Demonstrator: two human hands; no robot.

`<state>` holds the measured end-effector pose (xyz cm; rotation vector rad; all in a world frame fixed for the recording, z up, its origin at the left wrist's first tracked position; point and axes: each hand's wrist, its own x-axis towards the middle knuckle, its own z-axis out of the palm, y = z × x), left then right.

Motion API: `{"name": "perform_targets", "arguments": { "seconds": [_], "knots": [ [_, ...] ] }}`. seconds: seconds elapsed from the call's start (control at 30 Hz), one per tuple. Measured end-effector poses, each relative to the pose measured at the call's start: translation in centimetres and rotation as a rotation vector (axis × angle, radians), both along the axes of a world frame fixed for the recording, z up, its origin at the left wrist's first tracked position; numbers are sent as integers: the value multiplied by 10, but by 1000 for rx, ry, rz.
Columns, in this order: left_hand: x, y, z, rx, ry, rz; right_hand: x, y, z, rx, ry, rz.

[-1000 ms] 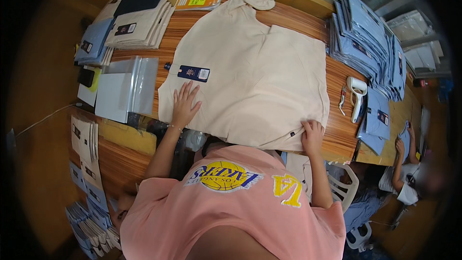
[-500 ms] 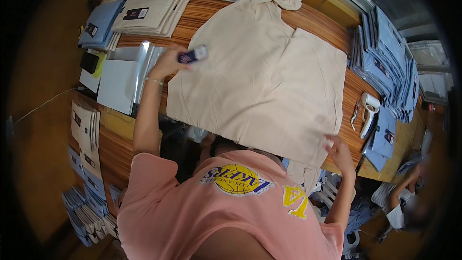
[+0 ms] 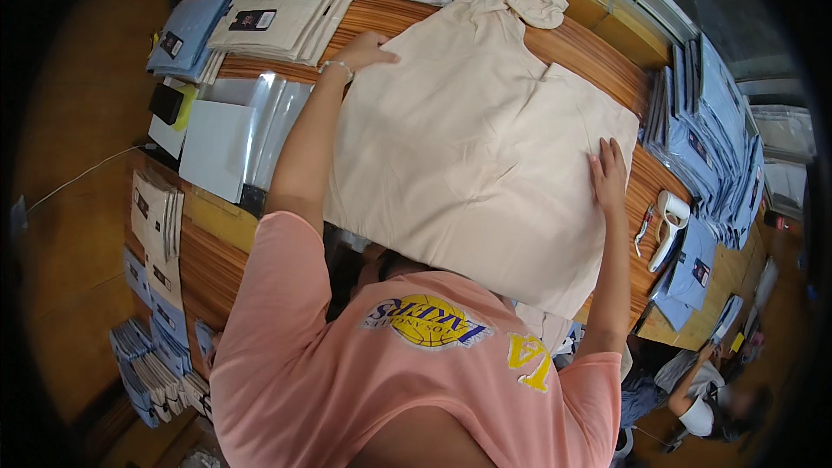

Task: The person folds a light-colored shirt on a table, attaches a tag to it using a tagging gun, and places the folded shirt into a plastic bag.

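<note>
A cream shirt (image 3: 468,147) lies spread over the wood-grained table in front of me, its lower edge toward my body and a rolled, bunched part at the far end. My left hand (image 3: 368,50) is at the shirt's upper left edge, thumb on the cloth and the other fingers curled at the border, partly hidden. No tag shows in it. On the shirt's right side, my right hand (image 3: 610,172) rests with its fingers stretched out and apart, holding nothing. Soft creases run across the middle of the fabric.
Folded cream shirts (image 3: 282,22) and blue ones (image 3: 186,35) are stacked at far left, near clear plastic sleeves (image 3: 270,134) and white card (image 3: 212,143). Blue packed shirts (image 3: 706,134) and a white tape dispenser (image 3: 667,230) stand right. Another person (image 3: 706,390) works at lower right.
My left hand has moved up and right to the shirt's edge; the dark tag it held is out of sight. My right hand has slid up from the lower right corner onto the cloth.
</note>
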<state>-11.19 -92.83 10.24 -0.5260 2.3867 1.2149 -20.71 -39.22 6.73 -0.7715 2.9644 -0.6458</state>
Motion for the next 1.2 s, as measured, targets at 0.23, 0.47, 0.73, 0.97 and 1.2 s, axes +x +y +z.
{"name": "perform_targets", "arguments": {
  "seconds": [0.23,0.47,0.73,0.97,1.2],
  "knots": [
    [12,-7,-13,-333,220,178,3,1,10,59,-46,10],
    [35,55,-38,-733,731,-14,51,51,18,33,351,-353],
    [-9,76,-43,-406,854,180,93,127,-20,219,258,-575],
    [-19,77,-48,-357,852,241,69,138,-8,200,112,-672],
    [-29,58,-40,-171,593,249,58,159,-31,123,200,-599]
  ]
}}
